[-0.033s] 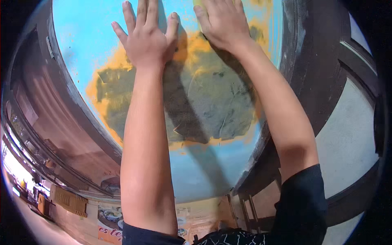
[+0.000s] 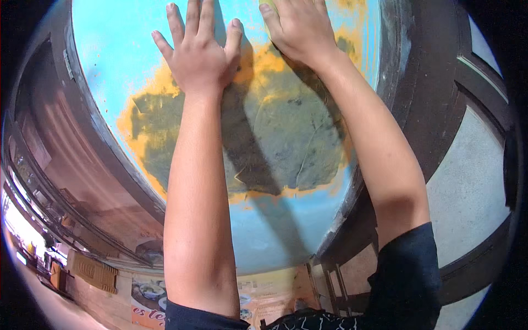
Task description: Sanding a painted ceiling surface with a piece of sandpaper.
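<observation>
while the left hand (image 2: 203,60) and the right hand (image 2: 305,33) lie toward the far side of the grey patch (image 2: 286,132), almost nothing differs from the previous picture; the view has slid very slightly and both hands keep their places, so the work on the surface seems to stand at the same point; the light-blue painted panel (image 2: 121,49) spreads around the grey patch, a ragged orange margin (image 2: 135,118) between them; the panel's long axis seems to run away from the person, past the patch and out of the upper edge, though the fisheye bends its sides; the patch itself lies crosswise, longer from left to right; the left hand, beyond the patch's left half, is spread wide and flat, thumb out, holding nothing visible; the right hand, beyond its right half, has a yellow-green pad (image 2: 263,2) peeping out by the thumb; whether it grips or merely covers that, i cannot tell; a dark frame (image 2: 423,93) flanks the patch's right.
</observation>
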Available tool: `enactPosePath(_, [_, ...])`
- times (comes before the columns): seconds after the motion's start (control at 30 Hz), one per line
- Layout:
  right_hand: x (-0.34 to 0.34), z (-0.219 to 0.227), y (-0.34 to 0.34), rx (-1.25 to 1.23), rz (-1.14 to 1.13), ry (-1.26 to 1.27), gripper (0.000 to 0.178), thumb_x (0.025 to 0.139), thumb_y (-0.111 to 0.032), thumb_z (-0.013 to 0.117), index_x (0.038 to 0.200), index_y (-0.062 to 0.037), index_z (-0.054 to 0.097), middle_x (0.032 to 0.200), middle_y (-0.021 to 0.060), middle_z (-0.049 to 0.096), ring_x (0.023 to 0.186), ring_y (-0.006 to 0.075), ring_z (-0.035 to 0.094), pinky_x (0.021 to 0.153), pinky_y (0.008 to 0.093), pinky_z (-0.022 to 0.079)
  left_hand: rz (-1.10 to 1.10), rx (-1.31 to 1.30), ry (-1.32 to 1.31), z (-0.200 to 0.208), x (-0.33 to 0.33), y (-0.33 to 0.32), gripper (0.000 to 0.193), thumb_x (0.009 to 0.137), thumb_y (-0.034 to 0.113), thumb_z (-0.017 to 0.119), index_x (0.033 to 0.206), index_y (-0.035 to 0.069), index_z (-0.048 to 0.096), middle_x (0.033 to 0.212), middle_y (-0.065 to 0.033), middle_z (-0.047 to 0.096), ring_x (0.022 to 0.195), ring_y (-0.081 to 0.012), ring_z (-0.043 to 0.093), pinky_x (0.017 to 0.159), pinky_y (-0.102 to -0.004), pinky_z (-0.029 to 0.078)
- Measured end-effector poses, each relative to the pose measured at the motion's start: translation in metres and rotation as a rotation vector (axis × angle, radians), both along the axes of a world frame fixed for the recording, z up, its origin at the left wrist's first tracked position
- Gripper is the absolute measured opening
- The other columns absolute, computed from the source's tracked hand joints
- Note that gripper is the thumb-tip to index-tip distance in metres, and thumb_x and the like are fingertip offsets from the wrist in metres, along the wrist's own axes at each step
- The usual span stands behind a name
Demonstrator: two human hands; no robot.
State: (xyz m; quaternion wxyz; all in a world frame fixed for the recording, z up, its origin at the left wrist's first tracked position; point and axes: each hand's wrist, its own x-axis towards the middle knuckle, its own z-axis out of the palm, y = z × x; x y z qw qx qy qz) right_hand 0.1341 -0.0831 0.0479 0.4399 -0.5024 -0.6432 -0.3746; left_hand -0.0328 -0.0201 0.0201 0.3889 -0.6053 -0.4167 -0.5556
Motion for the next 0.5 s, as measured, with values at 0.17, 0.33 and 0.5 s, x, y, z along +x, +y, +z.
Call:
enactPosePath(0.17, [0.006,-0.027,0.023,0.147,-0.090,-0.101,0.067,0.110,-0.037,0.033,0.164,0.0003,0.023,0.173,0.0163,0.018,0.160,0.0329,0.015,0.128,0.0530,0.008,-0.065,0.025,-0.022,-0.001,0.005,-0.004,0.068,0.098,0.051,0.053,0.157,0.017,0.047,0.168,-0.0002,0.036,0.158,-0.0329,0.025,0.125,-0.0641,0.014])
enactPosePath(0.33, [0.001,-0.056,0.023,0.119,-0.165,-0.122,0.069,0.109,-0.039,0.033,0.165,-0.0012,0.019,0.173,0.0156,0.015,0.160,0.0332,0.015,0.128,0.0533,0.009,-0.079,-0.027,-0.027,-0.001,0.003,-0.010,0.065,0.099,0.049,0.052,0.157,0.017,0.048,0.169,0.0007,0.035,0.158,-0.0309,0.024,0.126,-0.0635,0.011])
enactPosePath(0.5, [-0.014,-0.008,0.006,-0.031,-0.037,0.008,0.068,0.110,-0.039,0.032,0.165,-0.0025,0.018,0.174,0.0137,0.013,0.160,0.0308,0.014,0.128,0.0529,0.009,-0.173,0.281,-0.005,-0.006,-0.004,0.030,0.068,0.098,0.063,0.049,0.156,0.028,0.046,0.167,0.0063,0.037,0.156,-0.0312,0.028,0.123,-0.0647,0.014])
